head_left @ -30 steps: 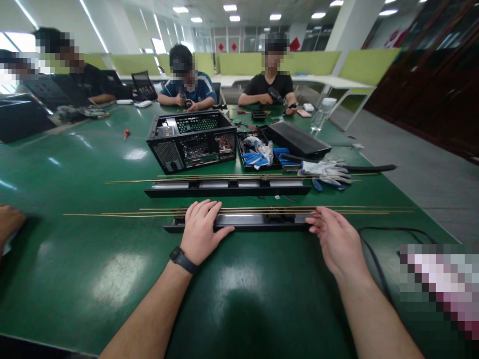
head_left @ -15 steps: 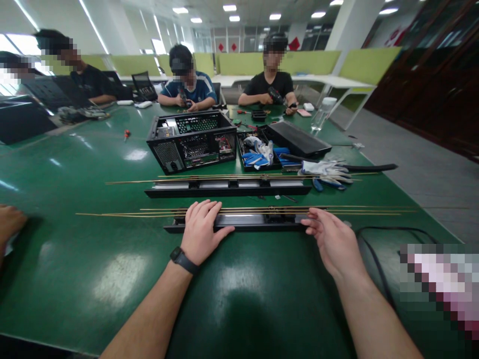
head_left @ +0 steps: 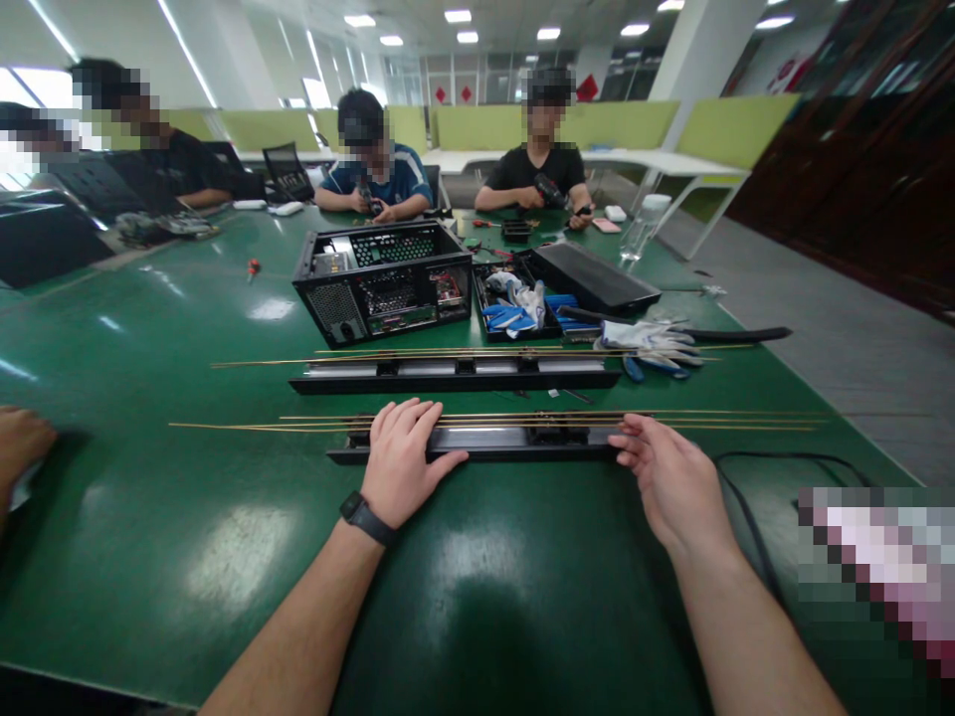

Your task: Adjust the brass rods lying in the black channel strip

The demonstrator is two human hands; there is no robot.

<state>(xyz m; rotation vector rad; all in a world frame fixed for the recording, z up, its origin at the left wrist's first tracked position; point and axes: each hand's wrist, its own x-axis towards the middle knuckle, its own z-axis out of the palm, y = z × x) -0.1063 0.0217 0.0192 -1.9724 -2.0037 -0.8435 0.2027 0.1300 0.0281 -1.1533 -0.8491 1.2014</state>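
A black rail (head_left: 492, 453) with a silver inner strip lies across the table in front of me, and thin brass rods (head_left: 477, 421) run lengthwise over it, reaching past both ends. My left hand (head_left: 403, 452) rests flat over the rail's left part and the rods, fingers spread and thumb out to the right. Near the right end, my right hand (head_left: 664, 467) pinches one brass rod between thumb and fingertips. A black block (head_left: 556, 430) sits on the rail between my hands. Farther back lies a second black rail (head_left: 455, 382) with similar rods above it.
Behind the rails stand an open black computer case (head_left: 388, 288) and a tray with blue-white gloves (head_left: 514, 303). Another glove (head_left: 649, 343) lies to the right. A black cable (head_left: 746, 507) curves beside my right arm. A person's hand (head_left: 22, 443) is at the left edge.
My right hand has moved slightly to the right, and a brass rod has slid right with it, its left end now nearer the rail. My left hand has stayed in place.
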